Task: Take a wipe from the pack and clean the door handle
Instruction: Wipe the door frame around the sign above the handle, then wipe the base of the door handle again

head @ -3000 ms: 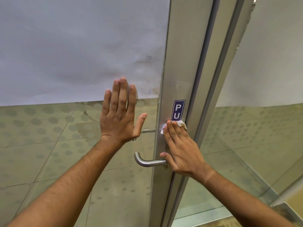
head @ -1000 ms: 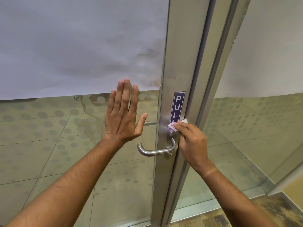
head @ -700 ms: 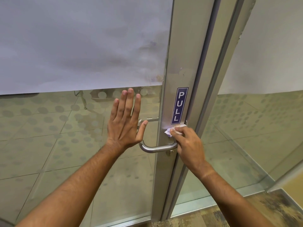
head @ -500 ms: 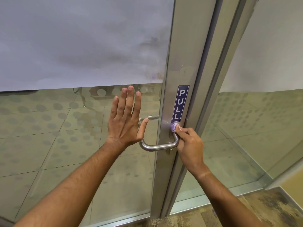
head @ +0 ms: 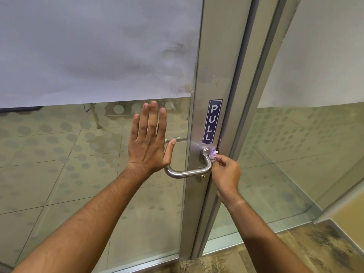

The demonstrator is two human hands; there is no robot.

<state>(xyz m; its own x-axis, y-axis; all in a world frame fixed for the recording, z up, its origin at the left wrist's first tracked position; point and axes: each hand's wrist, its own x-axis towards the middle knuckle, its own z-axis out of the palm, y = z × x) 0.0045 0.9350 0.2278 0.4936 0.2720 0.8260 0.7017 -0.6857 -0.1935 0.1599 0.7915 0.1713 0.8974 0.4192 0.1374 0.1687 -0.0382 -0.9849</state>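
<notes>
A curved steel door handle (head: 187, 172) sticks out of the metal door stile, below a blue PULL sticker (head: 211, 121). My right hand (head: 226, 172) pinches a small bunched white wipe (head: 213, 154) against the right side of the handle's neck, close to where it meets the stile. My left hand (head: 149, 140) lies flat and open on the glass door pane, just left of the handle, thumb near the handle. The wipe pack is not in view.
The door's glass pane (head: 78, 154) has frosted film above and dots lower down. The metal stile (head: 214, 75) and frame run upright at centre. A second glass panel (head: 305, 144) stands to the right. Patterned carpet (head: 315, 253) covers the floor at lower right.
My right hand slid the wipe from the stile beside the sticker down to the handle's neck and bunched it smaller. My left hand stayed flat on the glass.
</notes>
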